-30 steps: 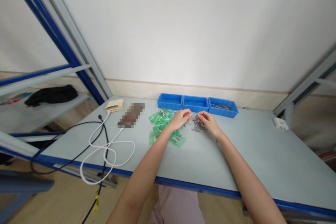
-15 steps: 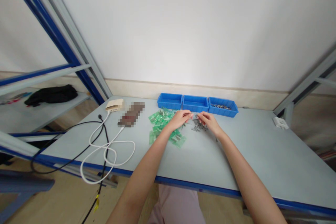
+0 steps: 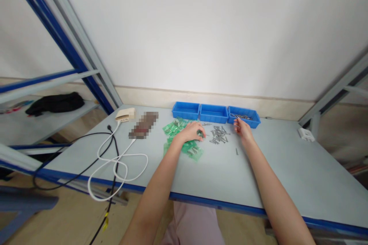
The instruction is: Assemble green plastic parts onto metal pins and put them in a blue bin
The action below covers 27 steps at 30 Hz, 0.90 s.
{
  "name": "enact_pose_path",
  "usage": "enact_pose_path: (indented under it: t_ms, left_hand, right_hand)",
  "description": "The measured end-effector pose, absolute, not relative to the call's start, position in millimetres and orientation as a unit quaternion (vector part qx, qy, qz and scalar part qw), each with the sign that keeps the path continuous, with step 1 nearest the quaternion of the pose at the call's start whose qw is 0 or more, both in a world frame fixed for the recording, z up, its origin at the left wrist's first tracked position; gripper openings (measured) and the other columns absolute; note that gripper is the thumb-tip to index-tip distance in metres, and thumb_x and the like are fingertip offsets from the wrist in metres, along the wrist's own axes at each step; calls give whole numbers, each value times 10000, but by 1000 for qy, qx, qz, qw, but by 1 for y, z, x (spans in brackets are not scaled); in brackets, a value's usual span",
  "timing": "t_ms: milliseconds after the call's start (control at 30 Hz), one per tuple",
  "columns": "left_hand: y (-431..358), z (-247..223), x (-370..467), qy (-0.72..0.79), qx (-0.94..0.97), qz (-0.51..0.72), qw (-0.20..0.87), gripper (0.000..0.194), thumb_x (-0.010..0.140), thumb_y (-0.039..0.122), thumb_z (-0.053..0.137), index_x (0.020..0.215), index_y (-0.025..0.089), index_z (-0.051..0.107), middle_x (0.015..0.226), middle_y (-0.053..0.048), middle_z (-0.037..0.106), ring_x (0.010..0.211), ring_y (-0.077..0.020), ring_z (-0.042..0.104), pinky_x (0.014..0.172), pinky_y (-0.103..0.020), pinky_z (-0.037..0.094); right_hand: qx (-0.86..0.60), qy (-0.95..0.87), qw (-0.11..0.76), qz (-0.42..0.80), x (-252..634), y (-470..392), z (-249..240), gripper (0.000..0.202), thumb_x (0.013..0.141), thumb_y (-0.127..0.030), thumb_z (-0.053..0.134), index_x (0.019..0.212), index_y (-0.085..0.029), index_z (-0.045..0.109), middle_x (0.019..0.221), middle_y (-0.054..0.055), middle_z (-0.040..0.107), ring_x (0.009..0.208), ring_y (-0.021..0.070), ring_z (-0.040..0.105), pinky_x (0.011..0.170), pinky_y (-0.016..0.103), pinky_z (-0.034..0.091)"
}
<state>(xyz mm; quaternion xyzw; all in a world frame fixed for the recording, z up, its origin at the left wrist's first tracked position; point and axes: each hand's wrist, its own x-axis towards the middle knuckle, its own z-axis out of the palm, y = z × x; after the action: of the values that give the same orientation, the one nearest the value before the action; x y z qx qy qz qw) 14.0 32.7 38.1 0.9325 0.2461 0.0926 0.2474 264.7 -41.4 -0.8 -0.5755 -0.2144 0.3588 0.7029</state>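
Note:
My left hand (image 3: 193, 132) curls over the right side of a pile of small green plastic bags (image 3: 195, 152), some with metal pieces inside. Green plastic and grey metal show between its thumb and fingers. My right hand (image 3: 243, 128) is raised in front of the right blue bin (image 3: 250, 123), fingers drawn together; whatever they hold is too small to make out. Between the hands lies a loose heap of metal screws (image 3: 219, 136). A single screw (image 3: 237, 151) lies apart, nearer the front edge. Several metal pieces (image 3: 206, 124) rest close to the middle bin.
The left blue bin (image 3: 186, 111) and middle blue bin (image 3: 214, 114) stand in a row with the right one, which contains metal pieces. Leftward are a beige box (image 3: 124, 115), a blurred-out object (image 3: 144, 124) and a looping white cable (image 3: 126, 178). A white adapter (image 3: 306, 134) sits far right.
My right hand has moved right, from the screw heap to the right bin. My left hand has shifted slightly left and down onto the green bags. The screw heap is uncovered.

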Motion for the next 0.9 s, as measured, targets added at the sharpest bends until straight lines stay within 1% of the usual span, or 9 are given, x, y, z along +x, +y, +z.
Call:
enact_pose_path:
  t_ms: [100,167,267,400,467,533,667,733,900]
  left_hand:
    - [32,39,12,252,937,82,226,155,675,216,689,823,264,696,1018,-42,583,1060,-249,463,933,-388,312]
    - [30,42,12,265,938,78,211,140,700,203,659,819,266,697,1019,-38,576,1052,-243,465,928,-382,309]
    - [27,45,13,289,937,78,180,143,720,168,613,795,257,695,1005,-30,565,1041,-234,466,918,-371,303]
    - [24,44,16,301,942,93,117,103,730,173,609,757,238,684,961,-30,559,1017,-232,462,884,-360,300]
    - [25,42,17,298,945,102,85,78,742,189,616,756,232,679,952,-31,560,1005,-229,461,867,-357,294]
    - [25,41,17,296,947,108,56,76,749,214,631,803,236,679,968,-35,562,1004,-230,459,857,-356,287]
    - [24,41,16,297,949,108,5,178,744,271,661,919,241,669,1004,-54,563,1012,-239,454,836,-352,287]
    - [23,42,17,300,947,109,-26,173,735,266,673,903,221,671,997,-65,565,1008,-243,456,829,-350,289]
    - [22,41,22,282,949,105,-92,93,736,244,671,801,178,664,973,-81,567,987,-246,465,812,-355,307]
  right_hand:
    - [-549,-142,731,379,280,-42,-2,223,711,-410,622,739,-189,618,530,-41,568,357,43,438,354,177,318]
    - [-529,-131,738,398,285,-43,-2,216,722,-399,617,792,-197,636,552,-39,588,370,44,461,352,169,328]
    - [-504,-139,746,412,286,-45,-1,202,705,-359,636,838,-208,651,577,-43,602,394,42,477,365,161,347]
    - [-492,-151,749,418,277,-45,-2,172,665,-285,648,817,-204,656,568,-49,580,405,40,462,370,159,347]
    - [-496,-163,740,425,272,-44,-1,172,659,-284,640,810,-202,658,569,-45,575,404,46,448,366,170,341]
    - [-501,-178,728,432,266,-44,-1,184,655,-294,637,812,-200,661,573,-42,572,405,50,438,368,177,337]
    - [-514,-217,710,430,258,-45,1,218,639,-323,653,817,-197,662,585,-40,569,414,51,432,383,184,332]
    - [-528,-234,700,420,255,-45,1,226,637,-338,647,814,-197,662,590,-38,571,420,55,433,391,192,324]
    - [-551,-265,677,410,252,-46,0,255,633,-371,629,818,-200,662,607,-35,580,431,69,429,410,216,315]
